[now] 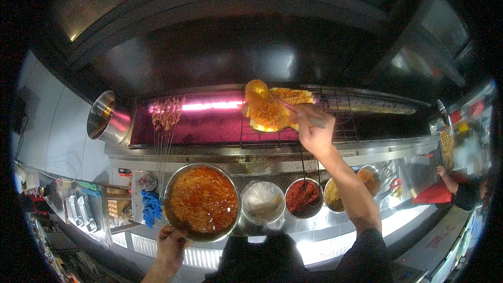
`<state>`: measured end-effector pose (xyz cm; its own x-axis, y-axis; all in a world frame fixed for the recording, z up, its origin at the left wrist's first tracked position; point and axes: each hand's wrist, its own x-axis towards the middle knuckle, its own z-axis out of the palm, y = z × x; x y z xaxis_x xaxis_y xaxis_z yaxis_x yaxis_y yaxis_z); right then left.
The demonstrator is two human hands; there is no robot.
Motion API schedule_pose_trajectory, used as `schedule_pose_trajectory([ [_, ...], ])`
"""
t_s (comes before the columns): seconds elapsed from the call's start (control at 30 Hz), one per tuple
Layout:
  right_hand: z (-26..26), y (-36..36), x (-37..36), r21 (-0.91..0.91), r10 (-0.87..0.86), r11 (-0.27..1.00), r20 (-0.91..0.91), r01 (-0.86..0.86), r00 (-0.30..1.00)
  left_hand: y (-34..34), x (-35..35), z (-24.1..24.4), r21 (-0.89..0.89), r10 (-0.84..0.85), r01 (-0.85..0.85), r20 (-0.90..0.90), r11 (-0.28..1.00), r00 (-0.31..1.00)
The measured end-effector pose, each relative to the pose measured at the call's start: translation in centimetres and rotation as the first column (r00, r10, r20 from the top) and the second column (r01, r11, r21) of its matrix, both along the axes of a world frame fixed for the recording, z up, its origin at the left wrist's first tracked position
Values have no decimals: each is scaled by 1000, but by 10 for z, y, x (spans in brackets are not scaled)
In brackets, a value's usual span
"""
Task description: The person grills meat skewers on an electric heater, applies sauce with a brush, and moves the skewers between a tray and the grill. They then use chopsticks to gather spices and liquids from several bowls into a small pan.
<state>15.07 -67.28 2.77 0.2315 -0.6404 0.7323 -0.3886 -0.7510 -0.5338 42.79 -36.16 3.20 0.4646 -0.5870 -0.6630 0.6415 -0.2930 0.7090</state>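
My right hand (316,127) reaches over the grill and grips the handle of a ladle (257,91), its end blurred and coated in orange sauce. Beneath it, flat pieces of pale food (269,118) topped with a chunky orange sauce rest on a wire rack (346,124). Nearer to me, my left hand (173,239) holds the rim of a large steel bowl (238,220). Oily orange-red minced sauce (204,200) covers much of the bowl's inside. My right fingers partly hide the ladle's handle.
Meat skewers (166,114) lie across the grill's left end, above a glowing pink heating element (214,105). Steel containers stand nearby, one with red powder (302,198) and one lined with plastic (263,202). A blue cloth (151,208) lies left. Another person (461,188) is at far right.
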Motion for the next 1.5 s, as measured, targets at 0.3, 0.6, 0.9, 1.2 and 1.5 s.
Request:
schedule_pose_trajectory([
  [0.3, 19, 14, -52, -126, -171, 979, -101, 158, 980, -2, 1, 3, 43, -57, 57, 13, 997, 998],
  [0.6, 15, 47, -55, -178, -138, 978, -171, 107, 975, -3, -2, 5, 32, -97, 96, 16, 995, 995],
  [0.9, 8, 82, -42, -277, -116, 961, -401, 0, 909, 2, -4, 4, -12, -123, 123, -34, 992, 992],
  [1.2, 3, 107, -21, -310, -77, 950, -378, -47, 922, 5, -9, 4, 38, -104, 103, 21, 994, 994],
  [1.5, -2, 107, -58, -297, -212, 948, -334, 110, 918, 9, -8, 2, -5, -194, 194, -1, 981, 981],
])
